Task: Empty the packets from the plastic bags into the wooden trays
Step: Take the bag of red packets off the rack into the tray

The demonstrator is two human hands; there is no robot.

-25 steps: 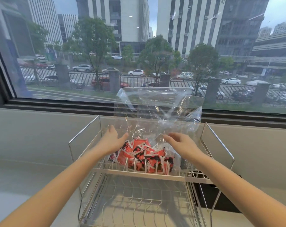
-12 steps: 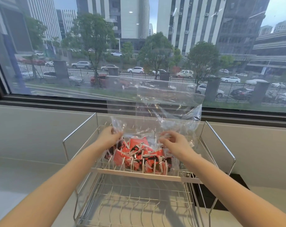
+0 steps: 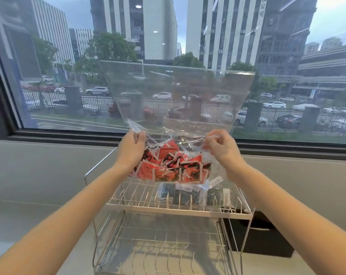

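Bag (image 3: 178, 100) now lifted off rack (image 3: 176, 212), L hand (image 3: 131, 147) + R hand (image 3: 220, 145) pinched shut on its sides; red pkts (image 3: 168, 167) still inside, ready to tip.

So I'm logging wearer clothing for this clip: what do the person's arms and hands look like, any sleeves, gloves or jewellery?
Both forearms are bare throughout the picture, with no sleeves showing. The left hand and right hand wear no gloves. No watch, bracelet or ring can be seen.

Left hand (image 3: 131, 147) fingertips: tucked behind crumpled plastic bag (image 3: 178, 100).
Dark packets (image 3: 185, 195) beneath: print too blurred to read.
Black box (image 3: 255, 235): half hidden behind wire rack (image 3: 168, 210).
Forearms: cut off at bottom edge.
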